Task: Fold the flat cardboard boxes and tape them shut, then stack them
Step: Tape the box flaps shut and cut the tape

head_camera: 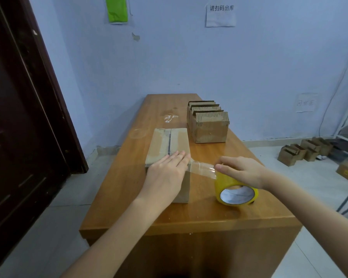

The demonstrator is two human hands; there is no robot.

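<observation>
The folded box (169, 145) lies on the desk (189, 213) in front of me, its centre seam already taped lengthwise. My left hand (169, 171) is flat and released, fingers straight, pressing the start of a new strip of clear tape (202, 168) onto the box's near end. My right grip (241, 171) is clasped over the yellow tape roll (236, 192), which stands on the desk just right of the box, the strip stretched between them. I judge this box nearly sealed: the cross strip remains to be laid and cut. Behind it, a group of upright cardboard boxes (208, 123) has flaps standing open, apparently untaped, so taping and stacking remain. More small cartons (301, 151) sit on the floor at right. A wall notice (221, 15) reads "请扫码出库"; the lower paper sign (306, 102) is too faint to read surely.
</observation>
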